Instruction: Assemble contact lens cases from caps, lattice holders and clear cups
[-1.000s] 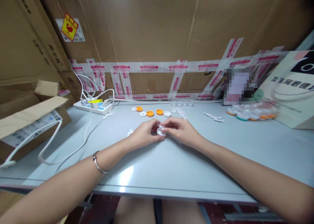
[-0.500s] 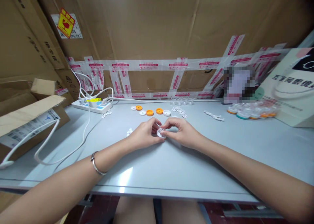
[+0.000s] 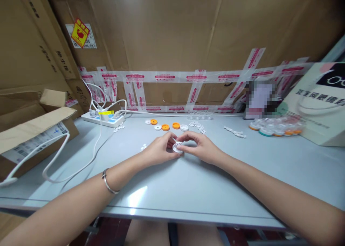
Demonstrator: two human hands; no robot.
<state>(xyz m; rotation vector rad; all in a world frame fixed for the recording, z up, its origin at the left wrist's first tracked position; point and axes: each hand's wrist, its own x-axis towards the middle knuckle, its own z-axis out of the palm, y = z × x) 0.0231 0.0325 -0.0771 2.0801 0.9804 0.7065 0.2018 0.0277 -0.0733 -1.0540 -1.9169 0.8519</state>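
Note:
Over the middle of the table, my left hand (image 3: 159, 149) is closed around the rim of a small white round cap (image 3: 176, 149). My right hand (image 3: 202, 147) meets it from the other side, thumb and forefinger pinching a small white slotted plastic piece (image 3: 179, 144). That piece sits tilted at the cap's upper edge; whether it is seated in the cap I cannot tell. Just beyond my fingers lie orange round caps (image 3: 165, 127) and white round caps (image 3: 184, 128). Several tiny white parts (image 3: 144, 147) are left of my left hand.
At the back lie white slotted parts (image 3: 198, 126), clear plastic pieces (image 3: 199, 115) and thin white strips (image 3: 235, 131). Clear cases (image 3: 277, 126) are piled by a white printed box (image 3: 320, 106). Left are a power strip (image 3: 104, 119), loose white cables (image 3: 94, 156) and an open carton (image 3: 37, 138).
The view has tilted slightly, so the scene sits a little lower. The white slotted piece is turned more toward me at the cap; both hands keep their hold.

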